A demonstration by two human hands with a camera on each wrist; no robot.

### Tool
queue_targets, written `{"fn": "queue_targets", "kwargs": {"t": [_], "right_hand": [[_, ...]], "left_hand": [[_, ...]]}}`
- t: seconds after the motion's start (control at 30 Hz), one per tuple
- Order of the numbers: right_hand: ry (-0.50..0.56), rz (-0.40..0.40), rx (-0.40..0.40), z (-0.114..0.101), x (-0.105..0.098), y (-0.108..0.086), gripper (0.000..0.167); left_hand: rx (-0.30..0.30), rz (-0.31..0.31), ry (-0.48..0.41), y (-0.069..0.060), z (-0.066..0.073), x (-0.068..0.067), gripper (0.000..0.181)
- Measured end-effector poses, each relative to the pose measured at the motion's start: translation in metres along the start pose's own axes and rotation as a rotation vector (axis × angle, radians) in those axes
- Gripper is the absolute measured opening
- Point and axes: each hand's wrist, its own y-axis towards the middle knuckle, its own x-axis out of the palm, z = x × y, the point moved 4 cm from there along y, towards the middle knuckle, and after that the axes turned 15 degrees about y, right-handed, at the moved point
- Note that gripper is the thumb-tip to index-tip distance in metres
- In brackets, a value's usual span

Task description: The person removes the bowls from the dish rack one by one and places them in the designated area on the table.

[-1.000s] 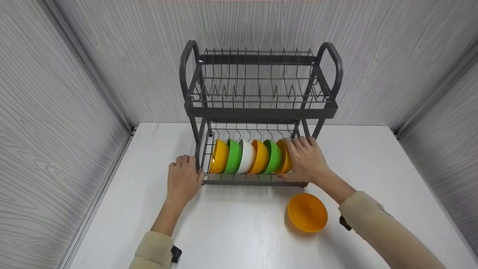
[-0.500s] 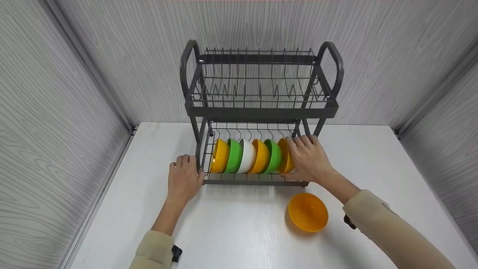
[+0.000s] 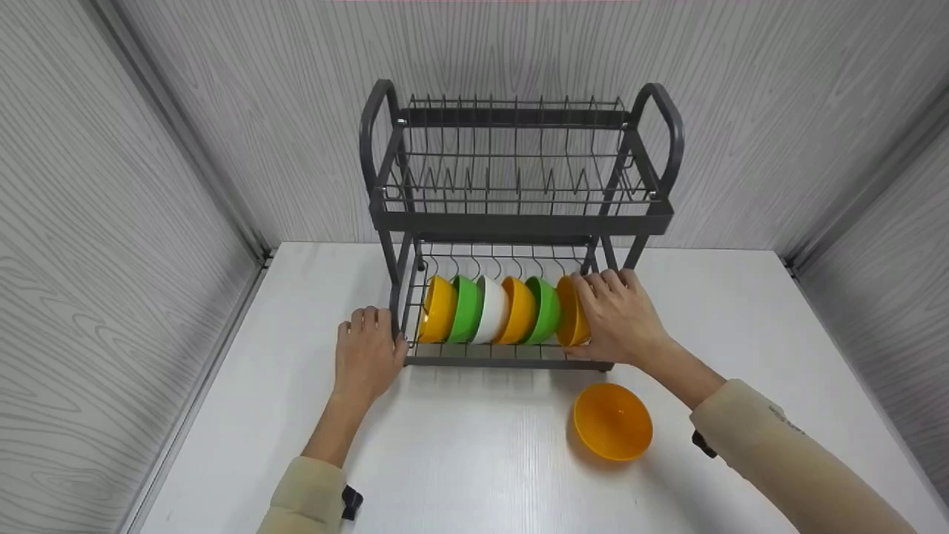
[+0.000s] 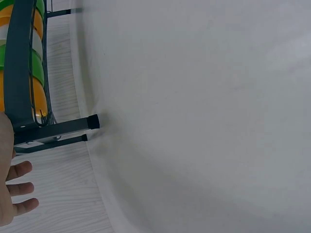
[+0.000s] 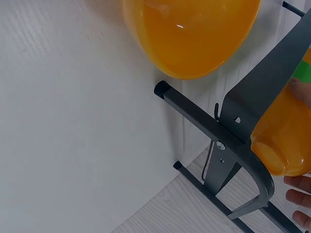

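In the head view, my right hand grips an orange bowl at the right end of the row on the lower tier. The right wrist view shows that bowl's base, with the thumb and fingertips at its sides. My left hand holds the front left corner of the dark dish rack, its thumb at the front and its other fingers outside the post. Left of the held bowl stand, on edge, a green bowl, an orange bowl, a white bowl, another green bowl and another orange bowl.
A loose orange bowl sits mouth up on the white table, in front of the rack's right corner. The upper tier of wire slots rises over the bowls. Grey wood-grain panels enclose the back and sides.
My right hand has shifted slightly right with the orange bowl, widening the gap to the green bowl beside it. My left hand stays at the rack's corner.
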Motion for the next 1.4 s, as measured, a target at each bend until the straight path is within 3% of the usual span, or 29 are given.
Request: {"fn": "queue_targets", "kwargs": {"t": [0.37,0.73,1.4], "right_hand": [[-0.019,-0.015,0.003,-0.001,-0.006,-0.005,0.11],[-0.013,-0.015,-0.008,0.0,-0.013,-0.009,0.109],[-0.008,0.022,-0.015,0.004,-0.03,-0.02,0.111]], "left_hand": [[0.001,-0.03,0.001,0.001,0.0,0.001,0.037],[0.002,0.005,-0.003,0.0,0.0,0.001,0.037],[-0.005,-0.023,-0.006,0.001,0.0,0.002,0.036]]}}
